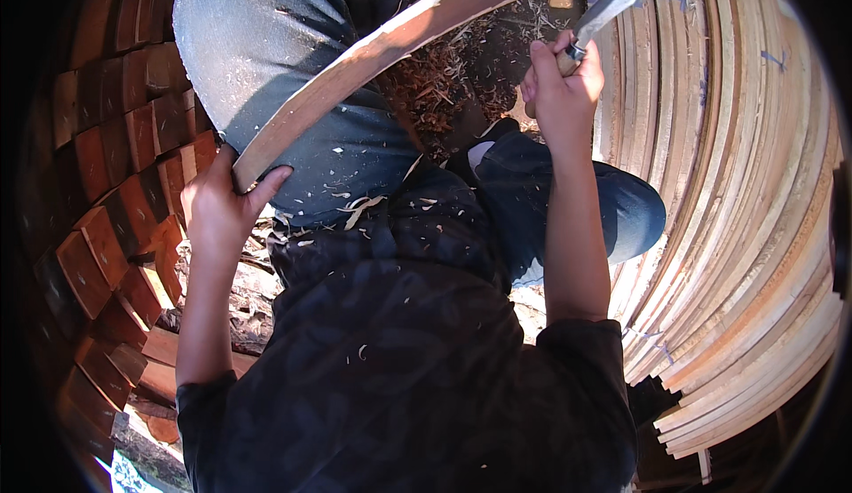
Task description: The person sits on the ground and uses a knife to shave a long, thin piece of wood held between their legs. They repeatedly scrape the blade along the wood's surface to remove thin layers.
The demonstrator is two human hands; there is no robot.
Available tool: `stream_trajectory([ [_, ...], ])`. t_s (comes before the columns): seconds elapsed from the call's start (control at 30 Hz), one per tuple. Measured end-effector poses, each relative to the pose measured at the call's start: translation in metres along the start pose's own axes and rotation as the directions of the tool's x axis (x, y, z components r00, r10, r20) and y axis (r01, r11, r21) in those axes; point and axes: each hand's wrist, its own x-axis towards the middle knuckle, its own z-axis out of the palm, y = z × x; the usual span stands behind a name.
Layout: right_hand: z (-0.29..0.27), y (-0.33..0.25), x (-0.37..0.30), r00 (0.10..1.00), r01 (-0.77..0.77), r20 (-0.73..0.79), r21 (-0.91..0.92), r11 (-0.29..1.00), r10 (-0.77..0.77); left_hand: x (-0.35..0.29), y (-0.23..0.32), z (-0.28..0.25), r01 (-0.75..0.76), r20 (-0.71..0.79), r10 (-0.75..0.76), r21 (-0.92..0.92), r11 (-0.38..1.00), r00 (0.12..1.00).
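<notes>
My left hand [220, 198] is closed around the near end of a long, flat wooden strip [355, 65]. From there the strip slants over my left thigh and runs off toward the upper right, looking bowed in this view. In my right hand [564, 94] is a knife [612, 7] with a wooden handle and a pale, curved blade. The blade points up and to the right, just under the strip and apart from it. My fingers hide most of the handle.
Long pale wooden strips [710, 227] are stacked along my right side. Stacked reddish-brown wood pieces [93, 244] rise on my left. Curled shavings [435, 85] cover the ground between my legs, and some lie on my jeans [275, 58] and dark shirt [390, 360].
</notes>
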Motion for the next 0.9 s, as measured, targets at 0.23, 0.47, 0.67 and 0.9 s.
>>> stream_trajectory([
  [0.23,0.004,-0.002,-0.018,0.963,0.046,0.269,-0.276,0.960,0.031,-0.002,-0.003,0.003,0.011,-0.011,-0.012,-0.075,0.997,1.000],
  [0.47,-0.004,0.001,-0.050,0.964,0.020,0.257,-0.311,0.950,0.064,0.001,-0.005,0.001,-0.012,0.015,0.013,-0.086,0.996,1.000],
  [0.67,-0.029,0.027,-0.129,0.760,-0.625,0.025,0.301,0.720,0.649,0.001,-0.004,-0.003,-0.039,0.032,0.043,-0.103,0.994,0.999],
  [0.9,-0.035,-0.012,-0.143,0.866,-0.477,0.403,0.844,0.246,0.295,0.001,-0.003,0.002,-0.116,-0.022,0.114,-0.093,0.989,0.993],
])
